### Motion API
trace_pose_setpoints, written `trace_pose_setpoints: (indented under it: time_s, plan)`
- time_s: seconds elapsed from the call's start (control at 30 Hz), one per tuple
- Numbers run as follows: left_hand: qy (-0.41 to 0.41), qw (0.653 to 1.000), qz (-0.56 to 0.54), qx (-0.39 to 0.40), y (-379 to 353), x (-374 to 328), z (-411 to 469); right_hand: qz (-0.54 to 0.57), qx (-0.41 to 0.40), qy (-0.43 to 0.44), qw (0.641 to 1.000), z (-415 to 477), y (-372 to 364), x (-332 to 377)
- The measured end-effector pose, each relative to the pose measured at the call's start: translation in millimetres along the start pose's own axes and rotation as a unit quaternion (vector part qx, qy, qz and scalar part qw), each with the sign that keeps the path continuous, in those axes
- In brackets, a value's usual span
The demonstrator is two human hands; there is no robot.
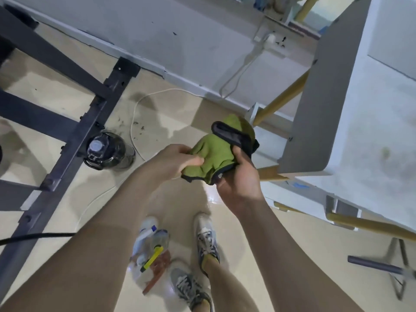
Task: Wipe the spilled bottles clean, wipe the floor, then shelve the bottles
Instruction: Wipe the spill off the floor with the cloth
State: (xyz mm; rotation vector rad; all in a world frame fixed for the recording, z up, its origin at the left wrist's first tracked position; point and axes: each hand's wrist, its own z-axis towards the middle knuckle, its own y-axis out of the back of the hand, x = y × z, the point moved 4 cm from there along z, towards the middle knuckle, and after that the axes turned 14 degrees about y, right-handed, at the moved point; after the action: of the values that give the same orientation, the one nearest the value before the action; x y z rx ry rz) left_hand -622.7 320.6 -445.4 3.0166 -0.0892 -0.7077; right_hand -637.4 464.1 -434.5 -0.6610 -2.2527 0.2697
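The bottles (153, 246) are blurred and partly hidden by a forearm (108, 221). A green cloth (213, 154) is gripped by the left hand (177, 161) and right hand (238, 185).

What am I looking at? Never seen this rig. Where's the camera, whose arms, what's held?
No machine here: a person works bare-handed. The single picture comes from a wide-angle camera on their head, looking down, so the arms reach in from the bottom. The left hand and right hand both grip a green cloth with black edging. On the floor, a pile of bottles lies by the person's shoes, and a clear container with a dark lid stands beside a black metal frame. A white cable loops across the floor.
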Motion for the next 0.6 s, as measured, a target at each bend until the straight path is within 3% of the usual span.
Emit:
trace_pose_setpoints:
  time_s: [0.13, 0.27, 0.4, 0.5, 0.6]
  plan:
    - [-0.093, 0.99, -0.09, -0.051, -6.8, -23.7, 12.3, -0.068, -0.029, 0.119, 0.99, 4.6, 8.2, 12.4]
    - [-0.261, 0.958, 0.066, -0.101, -35.5, -75.4, 29.4, -0.029, -0.104, 0.12, 0.987, 13.4, 18.3, -3.4]
    - [-0.257, 0.958, 0.058, -0.116, -61.5, -95.7, 62.9, -0.09, -0.149, 0.074, 0.982, 25.5, 29.9, -7.1]
    - [-0.231, 0.968, 0.01, -0.099, -66.2, -89.5, 89.1, -0.148, -0.126, -0.004, 0.981, 20.7, 30.4, -17.2]
    - [-0.162, 0.98, 0.066, -0.095, -75.4, -78.8, 112.1, -0.318, -0.072, 0.021, 0.945, 19.7, 38.2, -28.8]
